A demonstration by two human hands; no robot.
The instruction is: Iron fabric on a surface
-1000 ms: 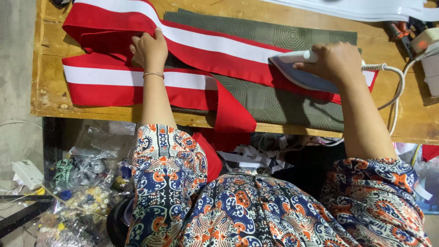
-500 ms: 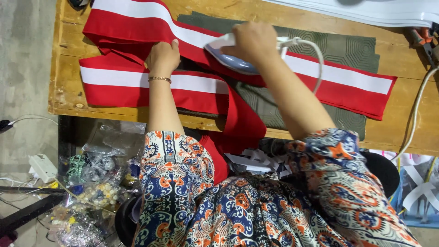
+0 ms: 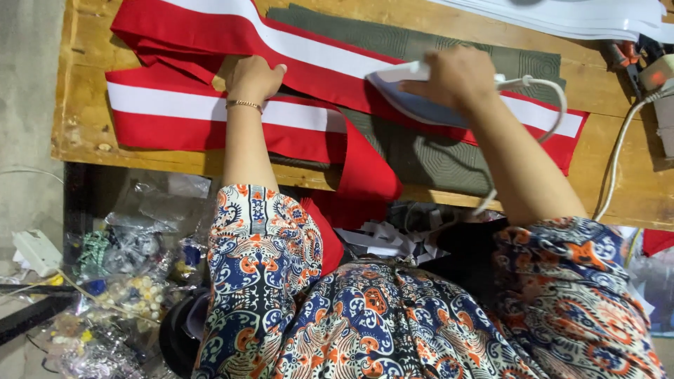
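Seen from above, over a patterned blouse in blue, orange and white. Right hand (image 3: 456, 77) wrapped around the handle of a pale electric iron (image 3: 414, 98), gripping it firmly, soleplate flat on a long red band with a white stripe (image 3: 309, 52). Iron sitting near the middle of the wooden surface (image 3: 77, 133), tip pointing toward the left hand, over the spot where the band crosses a grey-green patterned pressing mat (image 3: 449, 158). White cord (image 3: 554, 98) looping out from the rear of the iron, arching over the right forearm and dropping past the near edge of the surface.

Left hand (image 3: 254, 76) resting palm-down on the red fabric, fingers loosely curled, pressing the cloth flat rather than pinching it; thin gold bracelet (image 3: 243, 104) at the wrist. Just beside that hand, the band folding back on itself in several layers, a second red-and-white run (image 3: 189, 112) lying nearer the body, one red end hanging over the front edge.

At the far right corner, a stack of white strips (image 3: 576, 17), and beside it an orange-handled tool (image 3: 625, 52), only partly visible. Further right, a light-coloured box with a red glowing lamp (image 3: 656, 77) and another white cable (image 3: 618, 161). Below the surface on the left, clear plastic bags (image 3: 119, 281) heaped on the floor, contents too jumbled to identify.
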